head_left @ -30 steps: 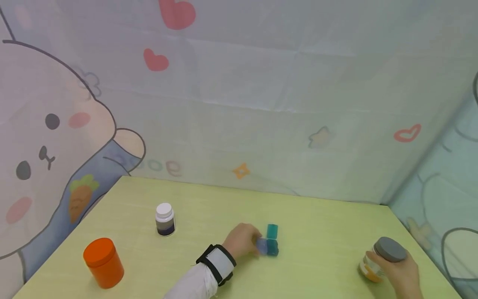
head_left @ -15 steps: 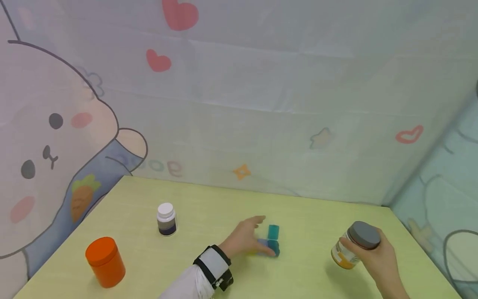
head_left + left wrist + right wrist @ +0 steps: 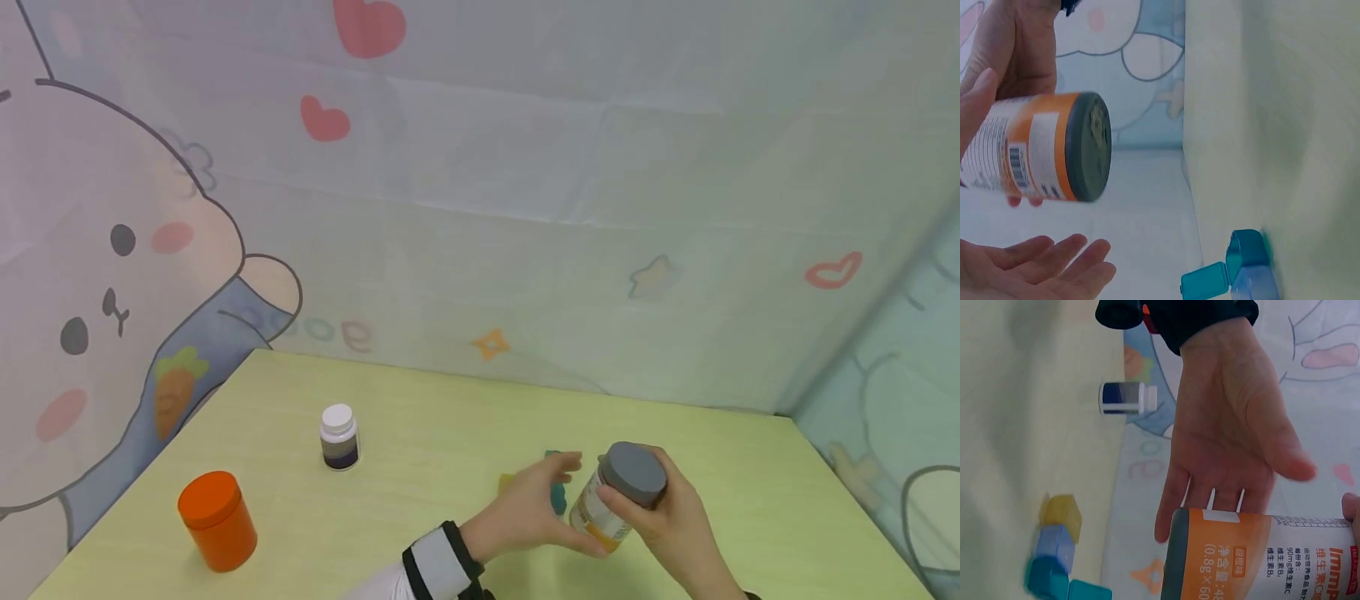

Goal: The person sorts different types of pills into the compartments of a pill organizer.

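The right hand (image 3: 681,527) grips the grey-capped, white-and-orange cylindrical bottle (image 3: 597,511) — the left hand (image 3: 528,510), fingers spread wide, is positioned beside it.

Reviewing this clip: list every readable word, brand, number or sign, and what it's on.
On the grey-capped bottle:
"Imm…", cut off
"维生素C…", cut off
"运动营养食品…"
"每份含:"
"90mg维生素C"
"维生素B", on two lines; subscripts too small
"甜橙味"
"净含量:48…", cut off
"(0.8g×60…", cut off
Barcode digits, other print: too small.
White-capped bottle: no readable text.
Backdrop: faint letters, unclear.
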Available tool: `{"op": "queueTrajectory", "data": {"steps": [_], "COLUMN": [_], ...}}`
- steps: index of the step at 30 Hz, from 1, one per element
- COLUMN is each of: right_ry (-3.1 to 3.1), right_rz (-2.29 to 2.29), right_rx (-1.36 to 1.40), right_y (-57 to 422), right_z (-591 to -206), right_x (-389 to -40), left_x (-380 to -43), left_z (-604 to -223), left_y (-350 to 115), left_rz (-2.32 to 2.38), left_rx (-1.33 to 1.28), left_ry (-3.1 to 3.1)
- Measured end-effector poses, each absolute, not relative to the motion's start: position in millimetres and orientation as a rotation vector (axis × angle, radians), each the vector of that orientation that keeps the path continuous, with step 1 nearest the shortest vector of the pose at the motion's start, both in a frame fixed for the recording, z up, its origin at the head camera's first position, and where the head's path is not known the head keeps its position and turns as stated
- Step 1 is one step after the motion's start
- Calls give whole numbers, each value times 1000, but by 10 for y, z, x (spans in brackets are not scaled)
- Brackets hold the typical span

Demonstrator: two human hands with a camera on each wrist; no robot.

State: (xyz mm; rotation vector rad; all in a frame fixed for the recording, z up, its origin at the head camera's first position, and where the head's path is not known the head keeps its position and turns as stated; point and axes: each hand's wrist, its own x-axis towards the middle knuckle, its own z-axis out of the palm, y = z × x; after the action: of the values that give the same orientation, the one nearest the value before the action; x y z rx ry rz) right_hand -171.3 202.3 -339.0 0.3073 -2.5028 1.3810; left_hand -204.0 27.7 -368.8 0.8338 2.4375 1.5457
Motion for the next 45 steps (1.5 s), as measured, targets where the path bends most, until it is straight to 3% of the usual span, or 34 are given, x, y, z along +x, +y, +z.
{"op": "queueTrajectory", "data": {"steps": [7,18,36,45], "right_ry": [-2494,-2518,-2675,-2667], "right_rz": [1410,1456,1560,1579], "right_rx": [322,273,317,360], "right_y": [1774,1641,1595,1556], "right_z": [-3438,-3486,-3971,-4095], "right_x": [-1580,-1478,-1458,-1459], "left_x": [-1913,-1814,-1762,-1778], "left_z": [-3705,-3692,-4142,-4243], "left_y": [289,250,73,2], "left_rz": [1751,1609,1559,1525], "left_rx": [980,1096,787,829], "left_ry": [2289,2455,2252,2210]}}
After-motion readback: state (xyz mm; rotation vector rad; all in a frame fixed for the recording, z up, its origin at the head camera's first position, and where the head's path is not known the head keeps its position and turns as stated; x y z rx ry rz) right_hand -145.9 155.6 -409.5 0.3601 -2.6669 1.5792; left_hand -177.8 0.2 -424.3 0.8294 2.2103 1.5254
